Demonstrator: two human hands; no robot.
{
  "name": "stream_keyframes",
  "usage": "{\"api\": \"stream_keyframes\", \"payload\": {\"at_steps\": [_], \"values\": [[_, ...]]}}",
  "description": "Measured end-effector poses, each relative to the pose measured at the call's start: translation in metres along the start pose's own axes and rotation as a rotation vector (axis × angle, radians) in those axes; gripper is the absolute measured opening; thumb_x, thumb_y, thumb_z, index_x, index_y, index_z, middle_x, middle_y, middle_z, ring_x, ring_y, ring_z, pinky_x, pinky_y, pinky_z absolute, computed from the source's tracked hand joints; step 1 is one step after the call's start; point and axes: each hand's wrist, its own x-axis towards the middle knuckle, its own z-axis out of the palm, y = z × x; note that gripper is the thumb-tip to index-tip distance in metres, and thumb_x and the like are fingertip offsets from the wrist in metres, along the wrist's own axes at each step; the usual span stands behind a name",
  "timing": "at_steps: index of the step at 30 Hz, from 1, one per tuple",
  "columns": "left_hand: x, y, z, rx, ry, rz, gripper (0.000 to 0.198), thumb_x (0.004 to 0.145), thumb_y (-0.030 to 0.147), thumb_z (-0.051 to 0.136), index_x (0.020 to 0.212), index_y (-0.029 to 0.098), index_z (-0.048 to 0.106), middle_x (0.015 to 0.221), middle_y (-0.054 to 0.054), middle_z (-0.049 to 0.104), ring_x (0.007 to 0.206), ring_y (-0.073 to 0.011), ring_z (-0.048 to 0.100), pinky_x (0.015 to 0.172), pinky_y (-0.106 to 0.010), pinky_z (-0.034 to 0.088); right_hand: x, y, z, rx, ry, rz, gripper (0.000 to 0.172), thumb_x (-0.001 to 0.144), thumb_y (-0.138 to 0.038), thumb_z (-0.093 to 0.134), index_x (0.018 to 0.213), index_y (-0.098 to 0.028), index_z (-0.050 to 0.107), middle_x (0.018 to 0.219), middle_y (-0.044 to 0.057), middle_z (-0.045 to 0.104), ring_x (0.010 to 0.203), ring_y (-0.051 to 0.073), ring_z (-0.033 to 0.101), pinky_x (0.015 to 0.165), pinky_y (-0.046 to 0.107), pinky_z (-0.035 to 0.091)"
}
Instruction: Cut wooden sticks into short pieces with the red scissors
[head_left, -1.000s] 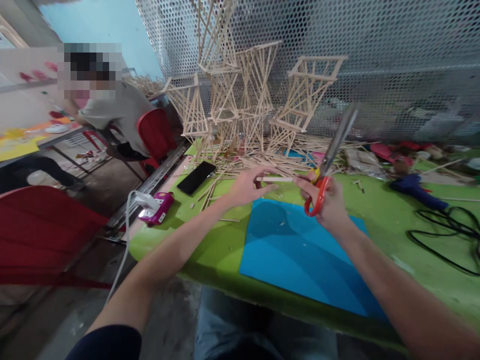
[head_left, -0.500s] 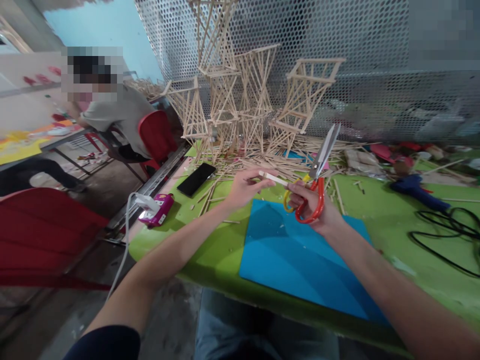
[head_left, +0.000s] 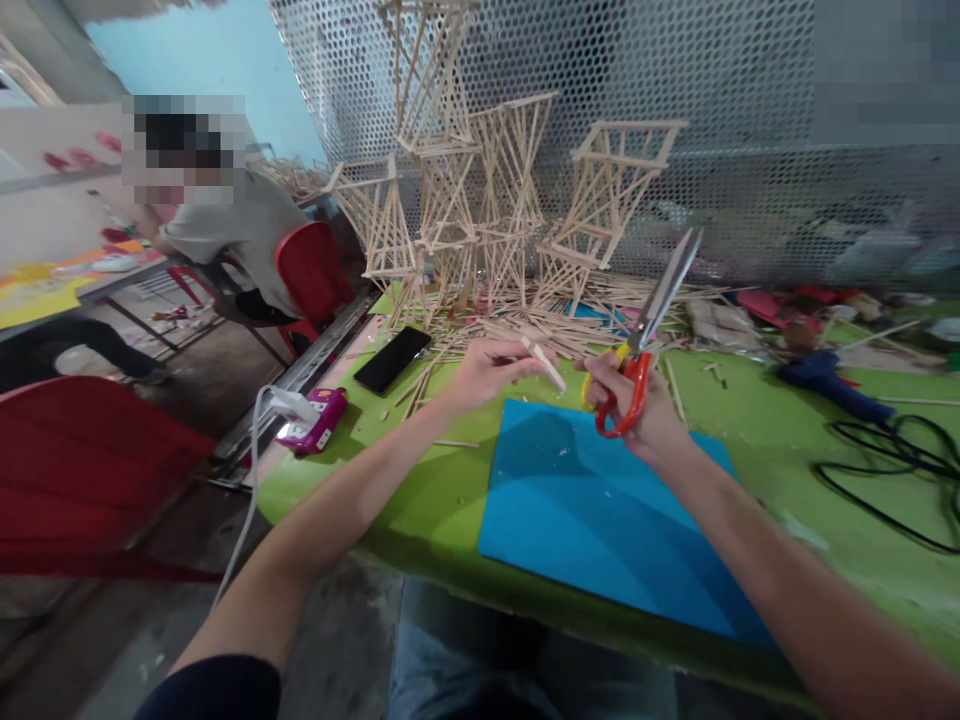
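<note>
My left hand [head_left: 501, 371] pinches a short pale wooden stick [head_left: 547, 368] over the table, its free end slanting down to the right. A pair of scissors [head_left: 634, 395] with red and yellow handles is in my right hand [head_left: 645, 410], blades pointing up and away to the right. A gap separates the stick from my right fingers. Below both hands lies a blue sheet [head_left: 592, 520] on the green tabletop [head_left: 420, 510]. Loose wooden sticks [head_left: 532, 325] are heaped just beyond my hands.
Towers of glued sticks [head_left: 442, 200] stand at the back before a perforated metal panel [head_left: 720, 70]. At left are a black phone [head_left: 392, 360] and a purple power strip [head_left: 315, 420] with a white cable. A blue glue gun [head_left: 832, 385] lies right. A person [head_left: 240, 220] sits beyond.
My right hand has let go of the stick's near end and drawn slightly right with the scissors. The stick, still in my left hand, has turned to slope more steeply downward.
</note>
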Motion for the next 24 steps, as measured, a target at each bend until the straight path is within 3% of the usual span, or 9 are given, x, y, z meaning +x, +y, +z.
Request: {"api": "stream_keyframes", "payload": {"at_steps": [4, 6, 9, 14, 17, 21, 24], "values": [[-0.003, 0.002, -0.001, -0.094, -0.308, -0.172, 0.033, 0.089, 0.047, 0.084, 0.105, 0.019, 0.088, 0.103, -0.011, 0.083, 0.069, -0.0117, 0.065, 0.062, -0.024, 0.052, -0.003, -0.011, -0.003, -0.088, -0.145, -0.103, 0.042, 0.075, -0.036, 0.096, 0.081, -0.025, 0.055, 0.097, -0.001, 0.075, 0.056, 0.008, 0.046, 0.052, 0.029, 0.042], [-0.004, 0.001, 0.0, -0.117, -0.443, -0.257, 0.032, 0.088, 0.047, 0.085, 0.107, 0.021, 0.088, 0.106, -0.01, 0.083, 0.08, -0.0146, 0.073, 0.073, -0.025, 0.058, -0.008, -0.014, -0.003, -0.159, -0.252, -0.103, 0.041, 0.076, -0.034, 0.095, 0.082, -0.025, 0.055, 0.098, 0.0, 0.075, 0.06, 0.01, 0.053, 0.056, 0.03, 0.046], [-0.005, 0.002, 0.001, -0.112, -0.521, -0.336, 0.033, 0.086, 0.048, 0.087, 0.109, 0.024, 0.088, 0.11, -0.007, 0.084, 0.099, -0.0198, 0.078, 0.094, -0.031, 0.061, -0.016, -0.017, 0.001, -0.25, -0.372, -0.113, 0.043, 0.074, -0.035, 0.096, 0.081, -0.025, 0.055, 0.097, 0.001, 0.075, 0.073, 0.016, 0.067, 0.063, 0.032, 0.055], [-0.004, 0.002, 0.0, -0.066, -0.591, -0.42, 0.038, 0.082, 0.052, 0.088, 0.106, 0.022, 0.087, 0.11, -0.005, 0.084, 0.106, -0.0216, 0.078, 0.101, -0.032, 0.06, -0.021, -0.018, 0.006, -0.276, -0.454, -0.088, 0.049, 0.069, -0.037, 0.099, 0.081, -0.024, 0.053, 0.096, 0.003, 0.074, 0.083, 0.023, 0.075, 0.068, 0.038, 0.063], [-0.003, 0.002, -0.002, -0.089, -0.616, -0.409, 0.04, 0.083, 0.053, 0.087, 0.107, 0.021, 0.086, 0.11, -0.007, 0.084, 0.106, -0.0229, 0.078, 0.099, -0.036, 0.061, -0.022, -0.019, 0.008, -0.273, -0.439, -0.097, 0.05, 0.068, -0.037, 0.1, 0.08, -0.024, 0.054, 0.091, 0.003, 0.073, 0.083, 0.024, 0.075, 0.067, 0.038, 0.064], [-0.003, 0.007, 0.0, -0.14, -0.622, -0.315, 0.04, 0.095, 0.053, 0.075, 0.114, 0.018, 0.079, 0.113, -0.013, 0.081, 0.107, -0.0238, 0.077, 0.096, -0.038, 0.061, -0.02, -0.016, 0.011, -0.263, -0.26, -0.138, 0.051, 0.065, -0.041, 0.101, 0.078, -0.024, 0.054, 0.086, 0.002, 0.07, 0.08, 0.023, 0.074, 0.066, 0.035, 0.062], [-0.006, 0.006, 0.013, -0.098, -0.57, -0.263, 0.041, 0.105, 0.054, 0.059, 0.112, 0.016, 0.07, 0.107, -0.013, 0.077, 0.089, -0.0182, 0.075, 0.082, -0.032, 0.06, -0.012, -0.007, 0.007, -0.296, -0.129, -0.169, 0.053, 0.063, -0.045, 0.101, 0.08, -0.025, 0.055, 0.082, 0.001, 0.071, 0.079, 0.022, 0.073, 0.067, 0.034, 0.06]]}}
